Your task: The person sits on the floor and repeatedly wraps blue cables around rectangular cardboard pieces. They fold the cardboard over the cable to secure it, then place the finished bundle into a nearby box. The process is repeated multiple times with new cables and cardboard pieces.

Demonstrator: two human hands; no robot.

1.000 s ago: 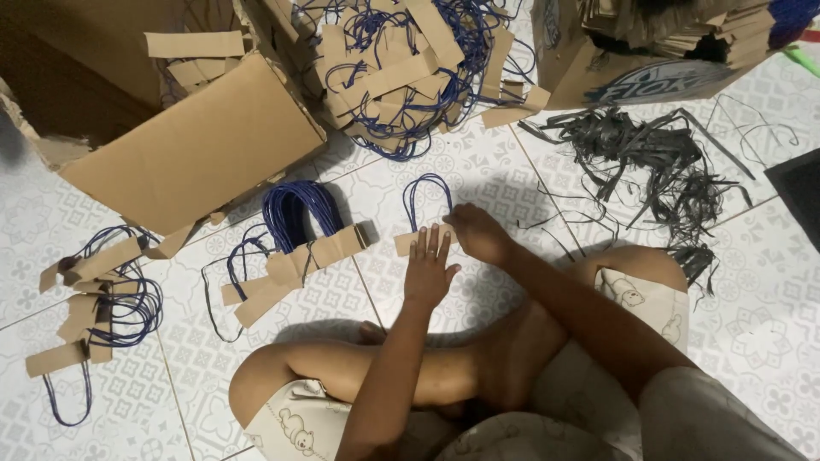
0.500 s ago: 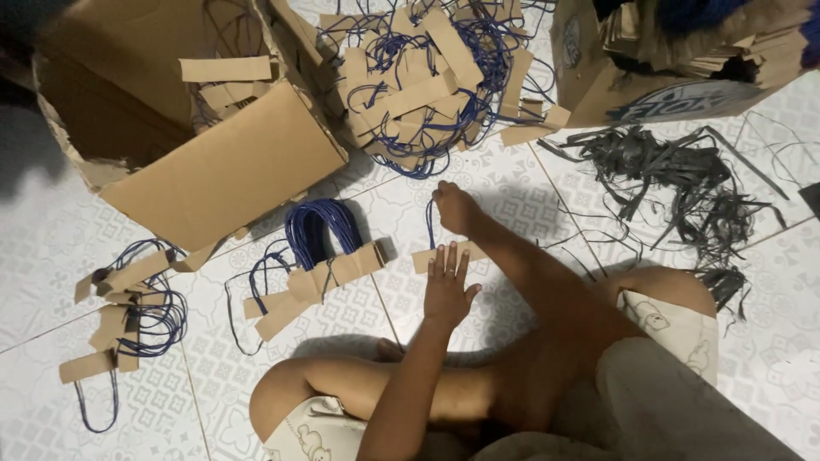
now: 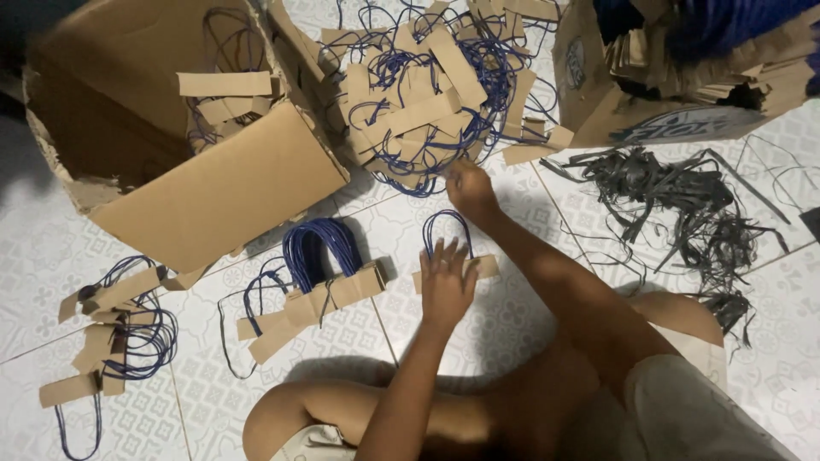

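Now: our hands among blue cord handles.
Left hand stays flat, fingers spread, on one handle; right hand has moved up, curled into the pile, grip unclear.

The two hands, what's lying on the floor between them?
In the head view, between the left hand and the right hand lies the blue cord loop of a brown paper strip on white patterned tile.

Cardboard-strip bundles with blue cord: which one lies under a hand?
The single strip under the left hand, mid-floor; the thicker stack and left pile lie untouched.
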